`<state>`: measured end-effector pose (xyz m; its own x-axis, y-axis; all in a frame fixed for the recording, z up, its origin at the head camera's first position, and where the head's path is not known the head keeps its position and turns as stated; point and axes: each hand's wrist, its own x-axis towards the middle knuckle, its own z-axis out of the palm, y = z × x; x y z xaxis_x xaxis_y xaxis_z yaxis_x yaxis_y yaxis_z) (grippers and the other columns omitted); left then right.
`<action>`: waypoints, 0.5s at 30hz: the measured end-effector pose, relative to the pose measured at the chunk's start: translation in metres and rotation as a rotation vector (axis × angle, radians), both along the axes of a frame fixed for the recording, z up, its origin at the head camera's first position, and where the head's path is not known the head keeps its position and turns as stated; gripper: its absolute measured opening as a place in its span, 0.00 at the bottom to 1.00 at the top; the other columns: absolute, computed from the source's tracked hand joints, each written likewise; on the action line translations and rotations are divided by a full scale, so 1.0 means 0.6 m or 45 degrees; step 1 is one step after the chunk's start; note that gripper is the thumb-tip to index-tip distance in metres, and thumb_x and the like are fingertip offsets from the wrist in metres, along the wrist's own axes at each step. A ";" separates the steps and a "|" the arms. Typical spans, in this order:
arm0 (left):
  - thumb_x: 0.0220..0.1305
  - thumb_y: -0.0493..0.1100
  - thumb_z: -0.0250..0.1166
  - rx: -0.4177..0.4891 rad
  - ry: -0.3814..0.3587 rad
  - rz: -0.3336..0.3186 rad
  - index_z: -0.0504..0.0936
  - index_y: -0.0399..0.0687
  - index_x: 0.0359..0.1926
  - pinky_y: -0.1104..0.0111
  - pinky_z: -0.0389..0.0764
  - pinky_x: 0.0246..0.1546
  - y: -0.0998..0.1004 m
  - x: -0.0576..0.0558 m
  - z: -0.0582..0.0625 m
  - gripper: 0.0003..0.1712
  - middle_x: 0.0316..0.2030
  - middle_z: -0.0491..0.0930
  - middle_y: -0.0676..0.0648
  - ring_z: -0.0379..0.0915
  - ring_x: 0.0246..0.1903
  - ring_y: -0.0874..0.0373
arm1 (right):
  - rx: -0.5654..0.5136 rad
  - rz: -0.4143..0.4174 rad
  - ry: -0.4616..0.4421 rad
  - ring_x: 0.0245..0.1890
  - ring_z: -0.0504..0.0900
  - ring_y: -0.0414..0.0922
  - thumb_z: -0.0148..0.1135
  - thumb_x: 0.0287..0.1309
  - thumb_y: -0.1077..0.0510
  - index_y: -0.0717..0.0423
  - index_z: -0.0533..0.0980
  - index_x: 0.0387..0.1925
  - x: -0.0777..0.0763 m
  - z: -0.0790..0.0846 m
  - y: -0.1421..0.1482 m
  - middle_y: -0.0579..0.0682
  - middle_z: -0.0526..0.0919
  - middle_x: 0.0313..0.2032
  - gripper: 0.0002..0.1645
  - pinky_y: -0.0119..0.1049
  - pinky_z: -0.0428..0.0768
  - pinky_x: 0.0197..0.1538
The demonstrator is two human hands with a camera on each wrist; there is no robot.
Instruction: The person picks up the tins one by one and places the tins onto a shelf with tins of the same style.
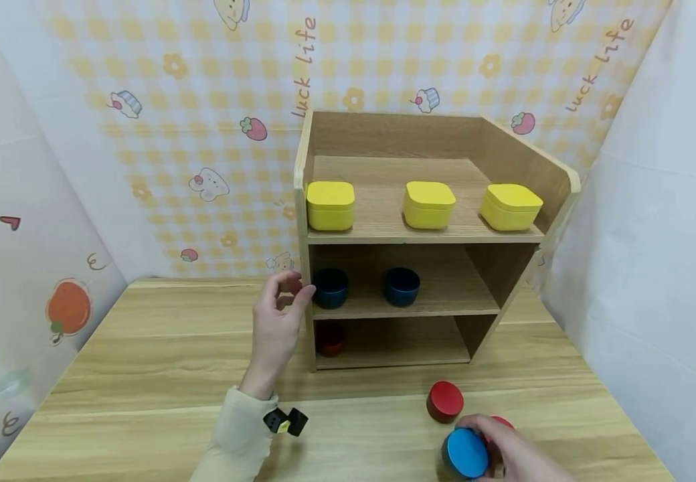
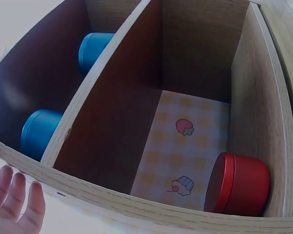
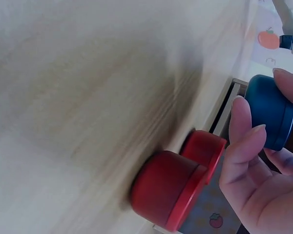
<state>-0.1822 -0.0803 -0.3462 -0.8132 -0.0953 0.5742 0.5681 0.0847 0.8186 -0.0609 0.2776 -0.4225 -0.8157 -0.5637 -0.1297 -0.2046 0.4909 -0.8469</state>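
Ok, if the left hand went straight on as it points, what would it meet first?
Probably the shelf's left side panel: the left hand looks close beside its front edge. Depth is unclear, so it might slip past along the outer face.

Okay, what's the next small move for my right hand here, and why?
Probably lift the blue tin in your right hand toward the right end of the middle shelf. Two similar blue tins stand at its left end and near its middle, and the three yellow boxes above suggest rows of three.
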 end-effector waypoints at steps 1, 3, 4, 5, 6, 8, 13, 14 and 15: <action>0.65 0.31 0.64 0.000 0.000 0.000 0.74 0.30 0.48 0.69 0.72 0.42 0.000 0.000 0.000 0.13 0.39 0.75 0.38 0.70 0.41 0.56 | 0.016 -0.023 -0.005 0.48 0.74 0.50 0.74 0.53 0.58 0.68 0.65 0.60 0.001 0.007 -0.004 0.56 0.72 0.53 0.39 0.29 0.78 0.44; 0.65 0.32 0.64 -0.001 -0.001 -0.001 0.74 0.31 0.48 0.68 0.72 0.42 0.000 0.000 -0.001 0.13 0.39 0.75 0.38 0.70 0.41 0.56 | 0.050 -0.076 -0.019 0.46 0.73 0.52 0.74 0.53 0.57 0.66 0.66 0.61 0.001 0.015 -0.009 0.56 0.73 0.52 0.39 0.31 0.78 0.43; 0.65 0.32 0.64 -0.002 -0.002 -0.002 0.74 0.31 0.48 0.68 0.72 0.42 -0.001 -0.001 -0.001 0.13 0.39 0.75 0.38 0.70 0.41 0.56 | 0.063 -0.102 -0.031 0.45 0.73 0.53 0.74 0.53 0.57 0.65 0.66 0.61 0.001 0.019 -0.010 0.56 0.73 0.52 0.39 0.31 0.78 0.42; 0.65 0.32 0.64 -0.003 -0.003 -0.002 0.74 0.31 0.48 0.68 0.72 0.42 -0.001 -0.001 -0.001 0.13 0.39 0.75 0.38 0.70 0.41 0.56 | 0.071 -0.128 -0.045 0.44 0.73 0.52 0.74 0.52 0.56 0.64 0.66 0.62 0.000 0.021 -0.011 0.56 0.73 0.51 0.39 0.32 0.78 0.41; 0.65 0.32 0.64 -0.004 -0.005 -0.002 0.74 0.31 0.48 0.68 0.72 0.42 -0.001 -0.001 -0.001 0.13 0.39 0.75 0.38 0.70 0.41 0.56 | 0.070 -0.154 -0.066 0.43 0.73 0.52 0.74 0.53 0.56 0.62 0.66 0.62 -0.001 0.024 -0.012 0.55 0.74 0.51 0.39 0.33 0.78 0.40; 0.65 0.32 0.64 -0.004 -0.005 -0.003 0.74 0.31 0.48 0.68 0.72 0.42 -0.001 -0.001 -0.001 0.13 0.39 0.75 0.38 0.70 0.41 0.56 | 0.064 -0.172 -0.017 0.41 0.74 0.50 0.74 0.53 0.55 0.60 0.67 0.62 -0.002 0.029 -0.013 0.55 0.74 0.50 0.38 0.34 0.78 0.40; 0.65 0.31 0.64 0.005 0.004 -0.002 0.74 0.30 0.48 0.68 0.71 0.42 -0.001 -0.001 -0.001 0.13 0.39 0.75 0.38 0.70 0.41 0.56 | 0.053 -0.184 0.263 0.37 0.77 0.40 0.74 0.53 0.54 0.60 0.67 0.61 -0.010 0.050 -0.017 0.57 0.75 0.50 0.38 0.32 0.78 0.37; 0.65 0.31 0.64 0.005 0.007 -0.004 0.74 0.30 0.48 0.68 0.71 0.42 0.000 -0.001 -0.001 0.13 0.39 0.75 0.38 0.70 0.41 0.56 | 0.051 -0.203 0.297 0.36 0.77 0.39 0.74 0.52 0.54 0.60 0.67 0.61 -0.013 0.056 -0.017 0.57 0.75 0.51 0.38 0.32 0.78 0.36; 0.65 0.31 0.64 0.004 0.011 -0.006 0.74 0.30 0.48 0.68 0.71 0.42 0.000 -0.001 -0.001 0.13 0.39 0.75 0.37 0.70 0.41 0.56 | 0.052 -0.238 0.306 0.35 0.77 0.39 0.75 0.52 0.55 0.59 0.66 0.61 -0.016 0.063 -0.018 0.57 0.75 0.51 0.38 0.32 0.77 0.34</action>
<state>-0.1827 -0.0802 -0.3466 -0.8088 -0.0936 0.5806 0.5753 0.0793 0.8141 -0.0706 0.2666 -0.3844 -0.9149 -0.3992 0.0602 -0.2997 0.5717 -0.7638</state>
